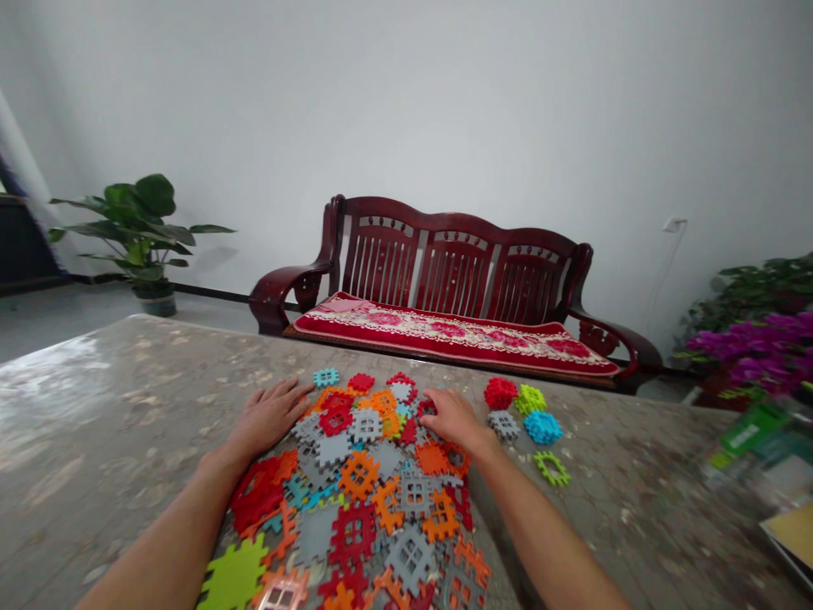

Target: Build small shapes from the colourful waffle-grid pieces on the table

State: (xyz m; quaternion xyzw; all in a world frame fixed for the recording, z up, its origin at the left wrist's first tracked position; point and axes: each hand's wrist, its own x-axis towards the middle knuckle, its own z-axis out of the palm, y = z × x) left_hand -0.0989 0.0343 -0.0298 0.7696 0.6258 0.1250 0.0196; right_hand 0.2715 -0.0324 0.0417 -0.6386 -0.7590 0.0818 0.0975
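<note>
Many flat notched plastic pieces in red, orange, grey, blue and green lie in a spread pile (359,474) on the table. My left hand (272,413) rests at the pile's upper left edge, palm down with its fingers stretched out and nothing held. At the upper right edge, my right hand (452,417) touches the pieces, its fingers bent over a dark red piece (427,408); whether it grips that piece is unclear. To the right of this hand stand small stacks: red (500,392), green (529,399), grey (504,425) and blue (543,428). A green ring piece (552,468) lies below them.
The patterned table (158,407) reaches up to a dark wooden bench (457,271) with a red cover. Purple flowers (755,352), a green box (749,434) and a yellow item (793,538) are at the right. A potted plant (143,224) stands beyond the table's left.
</note>
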